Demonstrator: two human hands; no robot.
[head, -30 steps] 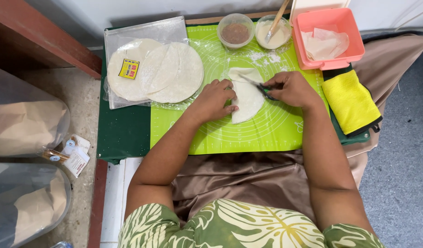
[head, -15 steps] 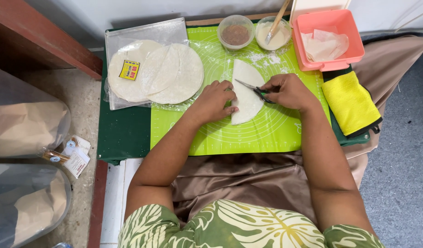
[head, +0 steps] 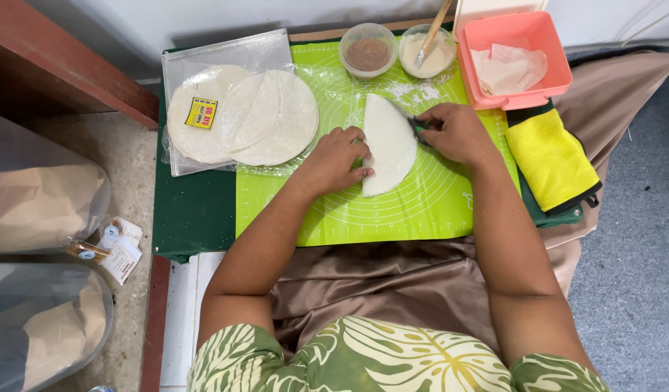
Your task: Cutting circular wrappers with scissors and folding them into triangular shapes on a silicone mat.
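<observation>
Covering most of the low dark-green table [head: 193, 210], a lime silicone mat [head: 414, 210] with printed rings, its near edge over brown satin cloth [head: 392, 290]. Lying at the mat's left, half on it, a clear plastic sheet [head: 229, 62] under overlapping round white wrappers [head: 276, 120]. Sitting at the far right corner, a pink plastic box [head: 541, 40] of folded white pieces, its lid cut off by the frame's top. Folded beside the mat, a yellow cloth [head: 552, 156]. Resting mid-mat, a half-moon wrapper [head: 387, 141], straight edge to the left. Pressing flat on that edge, the left hand [head: 338, 160], fingers spread, clasping nothing. Curled shut at the wrapper's upper right, the right hand [head: 458, 131] around a small dark tool [head: 418, 125], mostly hidden by fingers; kind hard to make out. Standing behind, two small bowls: brown filling [head: 368, 51], and pale paste [head: 426, 54] with a wooden stick.
</observation>
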